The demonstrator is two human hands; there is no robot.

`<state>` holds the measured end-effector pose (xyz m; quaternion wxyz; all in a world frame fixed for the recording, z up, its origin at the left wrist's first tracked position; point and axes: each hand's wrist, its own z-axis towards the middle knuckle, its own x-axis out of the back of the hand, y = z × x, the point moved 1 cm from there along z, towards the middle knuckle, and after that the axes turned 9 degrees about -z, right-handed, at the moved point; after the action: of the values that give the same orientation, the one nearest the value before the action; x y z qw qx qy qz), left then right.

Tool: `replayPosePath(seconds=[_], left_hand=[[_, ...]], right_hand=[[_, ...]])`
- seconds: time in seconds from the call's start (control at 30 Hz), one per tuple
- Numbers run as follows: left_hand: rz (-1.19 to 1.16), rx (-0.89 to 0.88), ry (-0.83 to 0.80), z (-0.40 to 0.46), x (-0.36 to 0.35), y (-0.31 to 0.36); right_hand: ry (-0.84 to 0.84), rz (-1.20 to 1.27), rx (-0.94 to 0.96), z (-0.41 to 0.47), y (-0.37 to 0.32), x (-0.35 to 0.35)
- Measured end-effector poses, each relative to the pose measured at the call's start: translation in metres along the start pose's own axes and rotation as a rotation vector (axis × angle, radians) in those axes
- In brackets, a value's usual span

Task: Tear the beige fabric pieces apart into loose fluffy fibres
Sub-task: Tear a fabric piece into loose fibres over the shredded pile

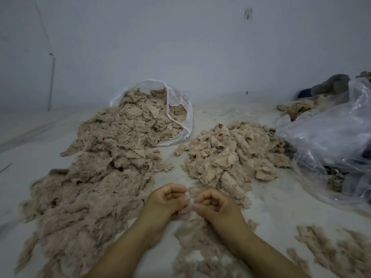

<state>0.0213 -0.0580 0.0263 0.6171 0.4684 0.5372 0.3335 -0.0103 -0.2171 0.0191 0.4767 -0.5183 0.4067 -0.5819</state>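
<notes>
My left hand (167, 199) and my right hand (215, 205) are close together low in the middle, fingers curled, each pinching a small blurred bit of beige fabric (185, 212) between them. A large heap of beige fabric pieces (96, 173) spills from a clear bag (180, 109) at the left and runs toward me. A smaller pile of beige pieces (230, 153) lies just beyond my hands to the right. Loose fluffy fibres (200, 243) lie under my wrists, and more fluff (337, 251) lies at the lower right.
A crumpled clear plastic bag (329, 137) with dark contents takes up the right side. Behind it lie grey cloth (331, 85) and more beige scraps (297, 109). The work surface is a pale sheet (277, 203) against a plain wall (180, 47).
</notes>
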Motion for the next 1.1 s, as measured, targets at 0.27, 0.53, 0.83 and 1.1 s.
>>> replayPosePath(seconds=[0.27,0.53,0.83,1.1], left_hand=[[0.354,-0.028,-0.139,-0.006,0.003,0.007],[0.235,0.021,-0.13,-0.005,-0.004,0.001],[0.328,0.006,-0.167,-0.006,-0.005,0.001],[0.364,-0.081,-0.179,-0.006,-0.005,0.002]], right_hand=[[0.099,0.247,-0.075,0.004,-0.002,0.005],[0.175,0.122,-0.048,0.005,0.001,0.008],[0.052,0.136,-0.083,0.0,-0.002,0.006],[0.035,0.106,0.007,0.0,-0.001,0.002]])
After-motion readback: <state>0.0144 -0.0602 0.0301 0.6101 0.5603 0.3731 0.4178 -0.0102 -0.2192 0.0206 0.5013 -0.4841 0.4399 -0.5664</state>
